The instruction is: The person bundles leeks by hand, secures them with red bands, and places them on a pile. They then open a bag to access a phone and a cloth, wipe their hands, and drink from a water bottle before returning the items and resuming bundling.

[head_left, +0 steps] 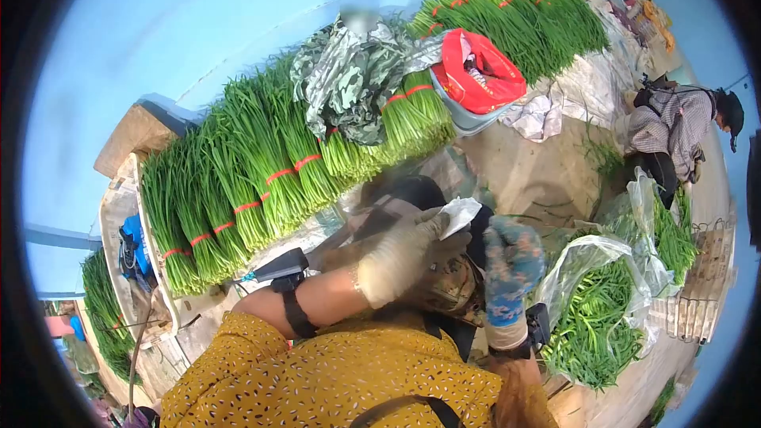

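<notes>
My left hand, in a pale glove, is closed on a small white piece that looks like paper or cloth. Just right of it is my right hand, in a blue patterned glove; its fingers are curled and blurred, and what they hold, if anything, cannot be made out. Both hands are in front of my body, above my knees. Beyond them lie green bundles tied with red bands. To the right of my right hand, loose green stalks fill a clear plastic bag.
Camouflage cloth lies over the bundles, beside a red bag in a grey tub. A person bends at the far right, above a slatted crate. A white crate stands at the left.
</notes>
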